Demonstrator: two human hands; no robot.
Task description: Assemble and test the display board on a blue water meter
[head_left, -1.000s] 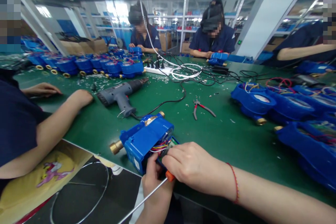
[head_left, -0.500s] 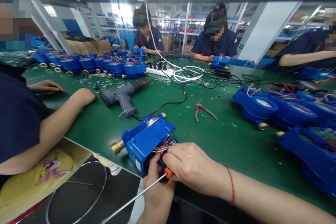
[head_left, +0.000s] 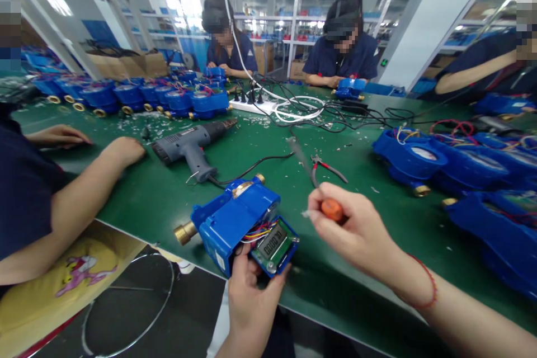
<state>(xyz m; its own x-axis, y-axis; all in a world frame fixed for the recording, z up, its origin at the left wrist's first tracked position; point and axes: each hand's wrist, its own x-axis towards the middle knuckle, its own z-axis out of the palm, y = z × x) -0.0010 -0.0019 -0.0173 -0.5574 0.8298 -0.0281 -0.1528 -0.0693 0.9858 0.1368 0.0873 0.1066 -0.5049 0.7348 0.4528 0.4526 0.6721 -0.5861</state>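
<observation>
A blue water meter point(head_left: 235, 215) with brass threaded ends lies tilted on the green bench, close to its front edge. Coloured wires run from its opening to a display module point(head_left: 272, 241), a green circuit board with a lit-digit LCD in a blue case. My left hand point(head_left: 251, 305) grips that module from below, thumb and fingers on either side. To the right, my right hand point(head_left: 361, 229) is closed round a screwdriver point(head_left: 333, 210) with an orange handle. Its shaft, smeared by motion, points away from me. A small whitish scrap shows at my right fingertips; I cannot tell what it is.
Red-handled cutters point(head_left: 327, 168) and a grey heat gun point(head_left: 191, 148) lie beyond the meter. More blue meters point(head_left: 419, 159) stand at right and back left. A white power strip point(head_left: 254, 105) trails cables. Co-workers sit around, one person's arm point(head_left: 90, 190) at left.
My right hand has moved right, off the display module, uncovering its screen. The screwdriver has swung from pointing toward me to pointing away. My left hand keeps its hold on the module.
</observation>
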